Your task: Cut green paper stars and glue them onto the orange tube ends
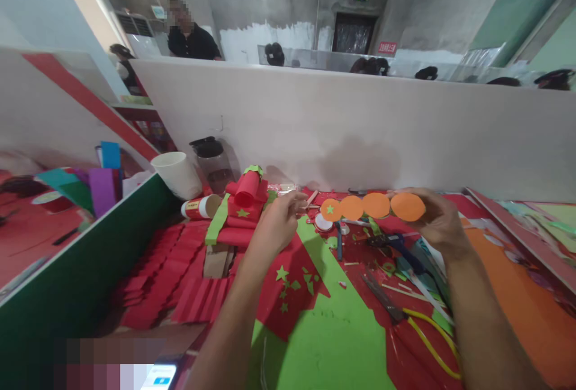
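A row of orange paper discs [377,205] hangs over the cluttered table, the leftmost disc bearing a green star. My right hand [434,219] pinches the disc at the row's right end. To the left of the row is my left hand [283,219], its fingers bent together near the thumb; whether anything small is between them is too small to tell. Beside it stands a red paper model [245,198] with green trim and a star. Below lie red paper with green stars [282,273] and a large green sheet [337,342].
Yellow-handled scissors [398,315], a blue glue gun [407,252] and sticks lie at the right. Pleated red paper [157,270], a white cup [177,175] and a lidded jar [215,165] are at the left. A white partition [288,120] runs behind; people are beyond it.
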`<state>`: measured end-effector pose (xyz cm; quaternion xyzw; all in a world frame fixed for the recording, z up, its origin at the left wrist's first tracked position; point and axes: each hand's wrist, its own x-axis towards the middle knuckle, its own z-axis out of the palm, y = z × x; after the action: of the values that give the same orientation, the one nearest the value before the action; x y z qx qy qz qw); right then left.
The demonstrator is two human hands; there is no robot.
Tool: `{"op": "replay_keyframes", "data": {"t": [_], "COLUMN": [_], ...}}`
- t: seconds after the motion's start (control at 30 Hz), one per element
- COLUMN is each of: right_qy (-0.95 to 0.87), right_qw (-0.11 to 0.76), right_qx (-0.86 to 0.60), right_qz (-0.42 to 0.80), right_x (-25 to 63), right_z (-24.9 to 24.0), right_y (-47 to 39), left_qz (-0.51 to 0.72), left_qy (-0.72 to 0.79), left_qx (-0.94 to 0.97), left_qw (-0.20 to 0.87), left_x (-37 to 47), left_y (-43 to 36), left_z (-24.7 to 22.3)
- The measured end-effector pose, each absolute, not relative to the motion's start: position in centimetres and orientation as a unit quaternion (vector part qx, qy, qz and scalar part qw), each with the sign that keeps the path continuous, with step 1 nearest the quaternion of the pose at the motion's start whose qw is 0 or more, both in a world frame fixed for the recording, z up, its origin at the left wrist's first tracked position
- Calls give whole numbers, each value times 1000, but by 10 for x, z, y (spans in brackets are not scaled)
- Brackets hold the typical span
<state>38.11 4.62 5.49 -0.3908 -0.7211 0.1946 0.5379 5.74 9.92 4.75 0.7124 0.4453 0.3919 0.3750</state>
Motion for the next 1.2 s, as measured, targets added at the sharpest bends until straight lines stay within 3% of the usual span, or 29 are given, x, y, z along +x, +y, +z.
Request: {"op": "replay_keyframes", "data": {"t": [0.2, 1.2], "right_qy": [-734, -741], "right_qw": [535, 538], "right_qx": [-376, -363], "right_qz": [183, 173], "right_x": [376, 368], "right_z": [56, 57], "right_y": [47, 50], "left_qz": [393, 402], "left_qy": [345, 324], "left_qx": [716, 704], "left_qw": [462, 487], "left_x": [69, 72], "left_y": [87, 92], "left_z": [63, 53]}}
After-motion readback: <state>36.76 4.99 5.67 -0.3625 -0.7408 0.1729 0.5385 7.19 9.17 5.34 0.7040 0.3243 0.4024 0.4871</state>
